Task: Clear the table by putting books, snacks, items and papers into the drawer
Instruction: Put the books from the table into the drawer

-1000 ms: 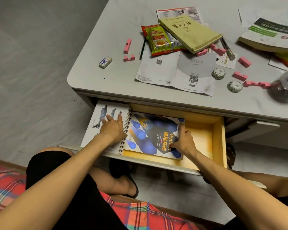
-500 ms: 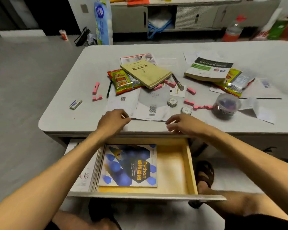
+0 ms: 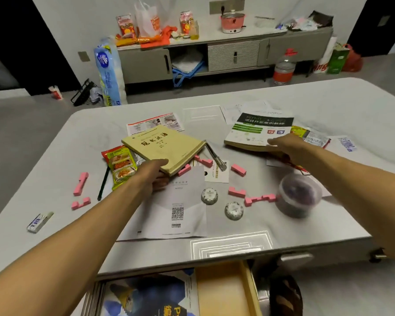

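Observation:
My left hand (image 3: 151, 176) grips the near corner of a yellow book (image 3: 164, 145), thumb on the cover and fingers beneath. That book lies tilted on a red-green snack packet (image 3: 121, 166) and papers. My right hand (image 3: 289, 144) reaches out flat, its fingertips touching the near edge of a white-and-green book (image 3: 258, 131). Below the table's front edge the wooden drawer (image 3: 221, 290) stands open. A blue book (image 3: 146, 297) lies in its left part beside another book.
On the grey table (image 3: 328, 106) lie pink blocks (image 3: 236, 192), white papers (image 3: 180, 210), two round wrapped discs (image 3: 209, 196), a lidded plastic tub (image 3: 299, 195), a black pen (image 3: 103, 183), an eraser (image 3: 39, 222) and snack packets (image 3: 310, 135). A sideboard stands behind.
Both hands left the drawer and moved up and forward over the table. The left hand now holds the yellow book's corner and the right hand touches the white-and-green book.

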### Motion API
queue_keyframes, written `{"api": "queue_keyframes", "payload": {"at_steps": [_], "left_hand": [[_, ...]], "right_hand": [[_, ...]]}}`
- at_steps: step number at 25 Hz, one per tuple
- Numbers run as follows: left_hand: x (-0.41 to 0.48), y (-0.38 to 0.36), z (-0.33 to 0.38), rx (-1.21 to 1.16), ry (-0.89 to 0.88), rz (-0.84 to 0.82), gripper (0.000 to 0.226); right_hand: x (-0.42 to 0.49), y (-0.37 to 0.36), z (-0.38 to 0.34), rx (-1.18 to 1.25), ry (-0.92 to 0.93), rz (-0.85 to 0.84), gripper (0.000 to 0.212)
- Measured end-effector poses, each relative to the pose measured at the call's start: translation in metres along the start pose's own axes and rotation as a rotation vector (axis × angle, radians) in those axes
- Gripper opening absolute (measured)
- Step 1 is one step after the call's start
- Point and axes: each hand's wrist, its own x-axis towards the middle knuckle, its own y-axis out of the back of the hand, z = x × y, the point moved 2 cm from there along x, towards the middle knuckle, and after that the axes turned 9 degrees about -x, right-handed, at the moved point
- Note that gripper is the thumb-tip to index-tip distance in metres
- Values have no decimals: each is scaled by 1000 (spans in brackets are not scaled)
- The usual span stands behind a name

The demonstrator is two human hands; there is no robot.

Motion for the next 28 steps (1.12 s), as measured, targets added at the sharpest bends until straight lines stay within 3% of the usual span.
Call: {"api": "queue_keyframes", "payload": {"at_steps": [5, 7, 8, 13, 17, 22, 28], "left_hand": [[25, -8, -2, -136, 19, 97, 12], [27, -13, -1, -223, 31, 102, 8], [27, -15, 1, -275, 40, 92, 9], [23, -16, 15, -421, -6, -20, 22], [7, 15, 28, -466, -155, -80, 33], [-66, 82, 44, -519, -271, -178, 22], [-165, 137, -1, -206, -262, -150, 18]], "right_hand": [[25, -5, -10, 227, -174, 66, 31], [25, -7, -15, 308, -210, 61, 11], [24, -7, -16, 343, -202, 61, 10], [-3, -9, -31, 525, -97, 23, 26], [-49, -2, -49, 559, 43, -104, 34], [-157, -25, -57, 481, 210, -197, 28], [-290, -95, -34, 564, 222, -408, 30]]}}
